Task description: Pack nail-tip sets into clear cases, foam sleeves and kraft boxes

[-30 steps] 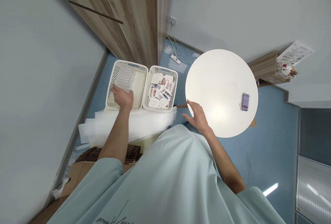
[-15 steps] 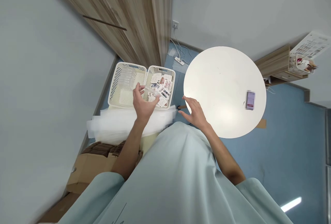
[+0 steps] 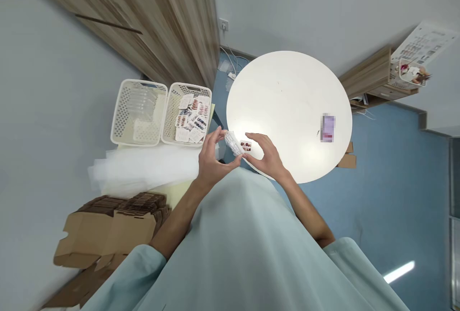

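The left hand [image 3: 212,161] is partly closed, pinching a clear plastic case [image 3: 234,143] between thumb and fingers. The right hand [image 3: 269,158] curves half open, thumb and fingers parted around a small card with dark red pieces [image 3: 246,146] — its grip I cannot tell. Beyond spreads the white table [image 3: 283,95] — a loose pinch could drop the slick-looking case over its near edge.

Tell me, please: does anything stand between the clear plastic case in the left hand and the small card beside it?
Nothing visible does. The clear plastic case, held in the left hand, is beside the small card, which shows within the curve of the right hand. I cannot tell whether case and card touch.
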`<state>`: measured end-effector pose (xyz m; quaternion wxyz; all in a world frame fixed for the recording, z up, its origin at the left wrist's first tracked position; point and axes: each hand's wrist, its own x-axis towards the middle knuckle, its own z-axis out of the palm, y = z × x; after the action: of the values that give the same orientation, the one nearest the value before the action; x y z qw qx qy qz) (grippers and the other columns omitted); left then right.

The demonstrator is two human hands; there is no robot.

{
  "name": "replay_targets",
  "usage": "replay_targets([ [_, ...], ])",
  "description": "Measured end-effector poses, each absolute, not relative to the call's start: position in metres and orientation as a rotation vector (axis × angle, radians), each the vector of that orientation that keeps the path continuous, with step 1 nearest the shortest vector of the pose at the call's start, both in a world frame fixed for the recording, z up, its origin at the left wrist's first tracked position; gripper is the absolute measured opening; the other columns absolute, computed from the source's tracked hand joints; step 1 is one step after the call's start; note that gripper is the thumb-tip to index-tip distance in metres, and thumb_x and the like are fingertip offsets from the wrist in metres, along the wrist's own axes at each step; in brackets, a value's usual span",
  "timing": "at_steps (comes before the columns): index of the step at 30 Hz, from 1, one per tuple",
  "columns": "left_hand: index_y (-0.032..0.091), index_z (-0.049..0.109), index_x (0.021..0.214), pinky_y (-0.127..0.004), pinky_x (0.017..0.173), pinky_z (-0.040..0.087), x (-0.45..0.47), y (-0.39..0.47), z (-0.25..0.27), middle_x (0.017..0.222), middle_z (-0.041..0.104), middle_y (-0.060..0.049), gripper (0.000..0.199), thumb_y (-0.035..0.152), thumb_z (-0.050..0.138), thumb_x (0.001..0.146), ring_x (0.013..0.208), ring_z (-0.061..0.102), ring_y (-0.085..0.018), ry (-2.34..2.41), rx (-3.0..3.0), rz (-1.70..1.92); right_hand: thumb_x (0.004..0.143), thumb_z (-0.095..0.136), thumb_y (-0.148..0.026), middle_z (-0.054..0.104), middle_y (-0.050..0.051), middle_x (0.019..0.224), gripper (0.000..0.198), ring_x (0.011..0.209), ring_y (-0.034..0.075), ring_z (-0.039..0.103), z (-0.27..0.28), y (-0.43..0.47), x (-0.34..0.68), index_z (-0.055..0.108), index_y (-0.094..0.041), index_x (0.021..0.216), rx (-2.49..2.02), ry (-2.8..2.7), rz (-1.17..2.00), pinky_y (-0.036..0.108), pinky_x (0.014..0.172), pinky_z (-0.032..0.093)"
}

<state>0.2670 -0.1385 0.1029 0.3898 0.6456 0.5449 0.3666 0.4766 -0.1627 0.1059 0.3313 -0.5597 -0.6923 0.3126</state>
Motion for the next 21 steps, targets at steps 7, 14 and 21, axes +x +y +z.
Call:
replay_targets([
  [7,0.021,0.039,0.165,-0.050,0.119,0.050,0.317,-0.137,0.100,0.148,0.060,-0.018,0.112,0.052,0.090,0.070,0.141,0.057,-0.037,1.192,1.387,0.822,0.095,0.077,-0.051,0.061,0.006,0.153,0.073,0.143,0.034,0.054,0.101,-0.190,0.537,0.046,-0.038,0.161,-1.513,-1.803,0.854,0.059,0.120,0.048],
  [14,0.013,0.052,0.156,-0.058,0.111,0.052,0.345,-0.128,0.083,0.136,0.071,-0.022,0.102,0.062,0.086,0.073,0.127,0.069,-0.040,0.889,0.869,0.504,0.096,0.078,-0.040,0.053,0.002,0.162,0.083,0.148,0.032,0.052,0.106,-0.211,0.574,0.034,-0.045,0.167,-1.404,-1.837,0.963,0.057,0.122,0.046],
  [21,0.015,0.070,0.137,-0.058,0.111,0.054,0.359,-0.135,0.083,0.132,0.074,-0.021,0.075,0.057,0.085,0.077,0.126,0.070,-0.040,0.802,0.752,0.393,0.090,0.084,-0.042,0.056,0.005,0.159,0.088,0.146,0.031,0.055,0.104,-0.221,0.583,0.038,-0.043,0.165,-1.384,-1.736,1.160,0.056,0.121,0.049],
])
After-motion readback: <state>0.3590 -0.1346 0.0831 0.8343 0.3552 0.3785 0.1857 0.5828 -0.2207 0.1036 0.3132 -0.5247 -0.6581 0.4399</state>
